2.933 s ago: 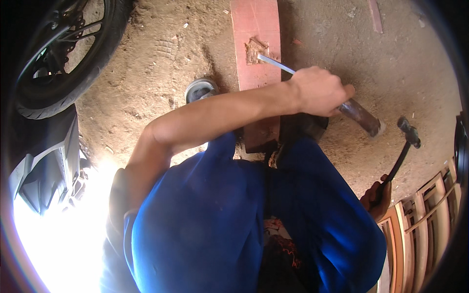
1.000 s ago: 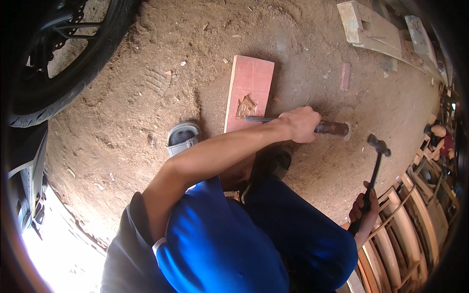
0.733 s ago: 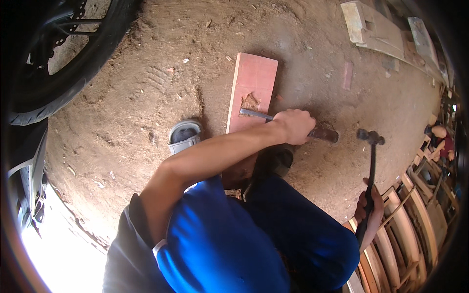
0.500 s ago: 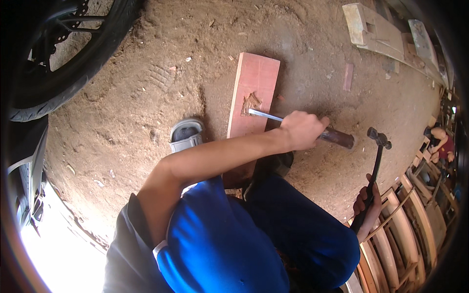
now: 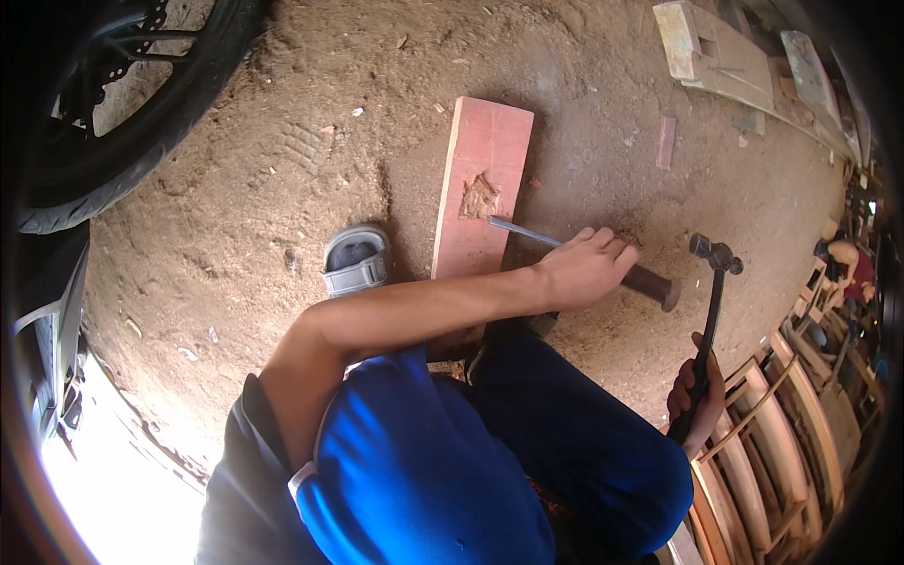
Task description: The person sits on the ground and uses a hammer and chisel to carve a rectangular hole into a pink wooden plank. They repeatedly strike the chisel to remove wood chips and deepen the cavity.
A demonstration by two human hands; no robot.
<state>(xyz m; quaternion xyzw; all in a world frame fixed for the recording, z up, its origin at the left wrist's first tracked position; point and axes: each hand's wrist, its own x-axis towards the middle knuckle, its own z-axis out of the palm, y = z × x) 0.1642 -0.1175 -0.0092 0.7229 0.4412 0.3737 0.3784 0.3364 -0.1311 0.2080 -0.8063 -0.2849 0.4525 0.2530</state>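
My left hand (image 5: 589,270) is closed round the handle of a chisel (image 5: 527,233). The dark handle end sticks out to the right of my fist. Its steel tip lies at the near right edge of a rough, chipped recess in a reddish wooden board (image 5: 494,137). The board lies lengthwise away from me, its near part hidden behind my left forearm. To the right, my right hand (image 5: 697,395) grips a hammer (image 5: 713,311) by its dark handle. The hammer's head is raised, apart from the chisel.
A motorcycle wheel (image 5: 202,99) stands at the far left. My sandalled foot (image 5: 356,259) rests left of the board. Pale timber pieces (image 5: 720,56) lie at the far right, and curved wooden parts (image 5: 767,443) are stacked at the near right. Another person (image 5: 852,268) is at the right rim.
The chisel tip has shifted from inside the recess to its near right edge, and the chisel's handle end has dropped slightly nearer. The hammer has moved a little left and up.
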